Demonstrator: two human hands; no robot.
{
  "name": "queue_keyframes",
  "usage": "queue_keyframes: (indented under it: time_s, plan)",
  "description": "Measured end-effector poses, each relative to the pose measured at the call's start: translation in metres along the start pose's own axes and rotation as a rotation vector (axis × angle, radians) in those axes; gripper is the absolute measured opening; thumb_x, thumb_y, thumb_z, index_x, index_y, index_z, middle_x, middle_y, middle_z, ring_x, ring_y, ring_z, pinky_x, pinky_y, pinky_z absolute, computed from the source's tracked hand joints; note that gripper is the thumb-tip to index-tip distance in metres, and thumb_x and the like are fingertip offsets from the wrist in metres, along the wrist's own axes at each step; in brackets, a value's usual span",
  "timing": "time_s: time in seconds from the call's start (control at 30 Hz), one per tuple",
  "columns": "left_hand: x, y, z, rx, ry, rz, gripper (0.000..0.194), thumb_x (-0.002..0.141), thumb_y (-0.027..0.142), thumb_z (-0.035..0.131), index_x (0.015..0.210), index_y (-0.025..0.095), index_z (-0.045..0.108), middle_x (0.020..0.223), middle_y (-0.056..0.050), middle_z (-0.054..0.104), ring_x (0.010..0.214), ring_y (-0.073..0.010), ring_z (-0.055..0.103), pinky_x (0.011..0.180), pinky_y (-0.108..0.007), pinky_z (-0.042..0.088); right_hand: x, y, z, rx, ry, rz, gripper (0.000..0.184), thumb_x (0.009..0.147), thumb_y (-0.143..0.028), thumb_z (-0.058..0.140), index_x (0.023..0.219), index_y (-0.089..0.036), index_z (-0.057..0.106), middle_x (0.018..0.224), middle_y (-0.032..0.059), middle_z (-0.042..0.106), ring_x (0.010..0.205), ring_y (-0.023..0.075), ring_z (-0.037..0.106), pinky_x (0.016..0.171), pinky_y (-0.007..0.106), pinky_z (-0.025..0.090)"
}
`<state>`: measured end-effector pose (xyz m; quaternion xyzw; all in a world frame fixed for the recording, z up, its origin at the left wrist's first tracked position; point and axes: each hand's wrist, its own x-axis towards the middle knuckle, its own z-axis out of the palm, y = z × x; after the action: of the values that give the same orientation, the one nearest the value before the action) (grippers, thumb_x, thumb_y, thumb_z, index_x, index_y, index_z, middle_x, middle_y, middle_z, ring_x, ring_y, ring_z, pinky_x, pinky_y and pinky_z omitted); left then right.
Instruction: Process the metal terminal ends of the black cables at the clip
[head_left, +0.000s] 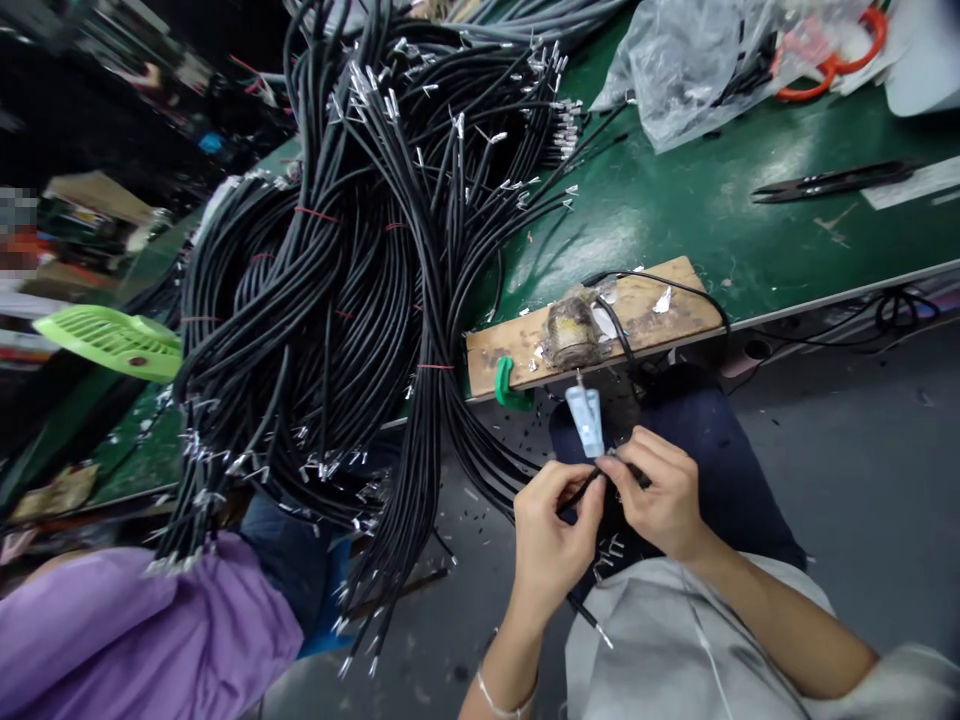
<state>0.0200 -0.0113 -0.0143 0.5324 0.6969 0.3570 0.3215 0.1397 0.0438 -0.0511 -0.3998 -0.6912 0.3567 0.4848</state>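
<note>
My left hand point(555, 530) is closed in a pinch on a black cable point(576, 496). Close beside it, my right hand point(660, 490) pinches the same cable near its end; the tip itself is mostly hidden by the fingers. Just above my fingertips is a light blue tapered piece point(585, 422) on a thin metal shaft. That shaft comes out of a small grimy motor point(571, 332) fixed on a wooden board point(675, 290). Below my hands hangs a cable end with a stripped silvery tip point(604, 634).
Bundles of black cables point(360, 280) fill the green table's point(712, 220) left side and hang over its edge. Black snips point(832, 183), orange-handled scissors point(829, 70) and a plastic bag point(682, 70) lie right. A green fan point(112, 338) and a person in purple point(150, 630) are left.
</note>
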Motion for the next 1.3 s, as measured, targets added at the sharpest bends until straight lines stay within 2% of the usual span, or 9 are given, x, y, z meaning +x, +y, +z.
queue_keyframes:
  time_s: [0.13, 0.33, 0.5, 0.67, 0.8, 0.93, 1.07, 1.13, 1.3]
  plan:
    - [-0.003, 0.001, 0.004, -0.093, 0.075, -0.061, 0.016, 0.088, 0.027, 0.058, 0.080, 0.015, 0.062, 0.069, -0.002, 0.058, 0.060, -0.0112, 0.053, 0.054, -0.020, 0.042, -0.010, -0.003, 0.011, 0.154, 0.126, 0.064, 0.018, 0.084, -0.015, 0.058, 0.067, -0.019, 0.060, 0.061, 0.0013, 0.050, 0.058, 0.0154, 0.044, 0.057, 0.030, 0.038]
    - [0.002, 0.004, 0.000, -0.211, 0.067, -0.074, 0.021, 0.088, 0.032, 0.057, 0.078, 0.015, 0.061, 0.064, 0.002, 0.050, 0.049, -0.0078, 0.045, 0.043, -0.019, 0.035, -0.004, -0.012, 0.015, 0.938, 0.021, 0.620, 0.024, 0.084, -0.034, 0.062, 0.067, -0.017, 0.060, 0.067, 0.0006, 0.049, 0.063, 0.0137, 0.045, 0.058, 0.027, 0.039]
    - [0.005, 0.005, -0.012, -0.151, -0.075, -0.009, 0.035, 0.092, 0.035, 0.050, 0.066, 0.015, 0.059, 0.061, 0.000, 0.049, 0.050, -0.0086, 0.042, 0.043, -0.020, 0.030, 0.004, -0.007, 0.011, 1.200, -0.185, 0.795, 0.028, 0.073, -0.040, 0.073, 0.068, -0.015, 0.061, 0.061, -0.0015, 0.049, 0.056, 0.0108, 0.041, 0.055, 0.025, 0.038]
    - [0.007, 0.005, -0.016, -0.278, -0.179, -0.121, 0.050, 0.094, 0.045, 0.043, 0.053, 0.016, 0.045, 0.051, 0.003, 0.038, 0.044, -0.0070, 0.033, 0.040, -0.021, 0.024, 0.006, -0.001, 0.001, 1.068, -0.234, 0.665, 0.034, 0.079, -0.050, 0.066, 0.079, -0.016, 0.065, 0.070, 0.0011, 0.054, 0.062, 0.0120, 0.047, 0.058, 0.025, 0.041]
    - [0.009, 0.004, -0.015, -0.423, -0.264, -0.210, 0.053, 0.092, 0.050, 0.045, 0.051, 0.016, 0.042, 0.045, 0.005, 0.032, 0.039, -0.0047, 0.026, 0.038, -0.020, 0.019, 0.008, 0.000, -0.003, 0.829, -0.252, 0.433, 0.022, 0.072, -0.035, 0.077, 0.077, -0.016, 0.065, 0.076, 0.0020, 0.055, 0.067, 0.0127, 0.048, 0.060, 0.025, 0.040]
    - [0.012, 0.005, -0.017, -0.503, -0.327, -0.205, 0.049, 0.087, 0.051, 0.054, 0.055, 0.013, 0.056, 0.047, 0.003, 0.042, 0.034, -0.0032, 0.032, 0.034, -0.018, 0.021, 0.006, -0.008, 0.006, 1.030, -0.105, 0.604, 0.027, 0.067, -0.036, 0.080, 0.067, -0.017, 0.060, 0.067, -0.0005, 0.055, 0.058, 0.0113, 0.049, 0.052, 0.024, 0.040]
    - [0.013, 0.007, -0.016, -0.517, -0.310, -0.221, 0.041, 0.078, 0.049, 0.067, 0.062, 0.011, 0.066, 0.056, -0.002, 0.054, 0.036, -0.0079, 0.051, 0.034, -0.019, 0.038, 0.000, -0.019, 0.014, 1.128, -0.037, 0.787, 0.033, 0.068, -0.038, 0.079, 0.064, -0.019, 0.053, 0.059, -0.0041, 0.051, 0.043, 0.0079, 0.042, 0.041, 0.022, 0.036]
    - [0.012, 0.007, -0.014, -0.514, -0.283, -0.230, 0.039, 0.076, 0.047, 0.070, 0.062, 0.011, 0.068, 0.054, -0.002, 0.055, 0.039, -0.0108, 0.056, 0.038, -0.021, 0.044, -0.005, -0.022, 0.014, 0.936, 0.044, 0.677, 0.027, 0.074, -0.033, 0.074, 0.064, -0.019, 0.054, 0.059, -0.0034, 0.050, 0.046, 0.0092, 0.043, 0.042, 0.023, 0.036]
    - [0.010, 0.007, -0.010, -0.538, -0.232, -0.294, 0.038, 0.072, 0.049, 0.073, 0.065, 0.012, 0.067, 0.049, 0.000, 0.055, 0.036, -0.0097, 0.052, 0.036, -0.020, 0.040, -0.008, -0.017, 0.007, 0.294, 0.300, 0.094, 0.010, 0.075, -0.013, 0.068, 0.070, -0.021, 0.065, 0.070, 0.0042, 0.059, 0.064, 0.0173, 0.050, 0.059, 0.033, 0.044]
